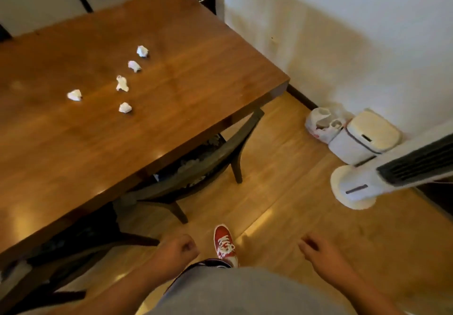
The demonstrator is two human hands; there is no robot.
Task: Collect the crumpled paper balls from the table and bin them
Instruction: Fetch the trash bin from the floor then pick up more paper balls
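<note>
Left hand (180,248) fisted, right hand (318,252) loose.

Five white paper balls (122,83) dot the table (196,74); the bin (365,138) seems lidded.

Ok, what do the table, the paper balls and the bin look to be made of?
Table: wood or wood veneer, going by the grain lines; glossy finish, since light reflects off it. Balls: thin white paper or tissue, matte, sharply creased. Bin: probably plastic, smooth, white and cream, with a faint sheen.
</note>
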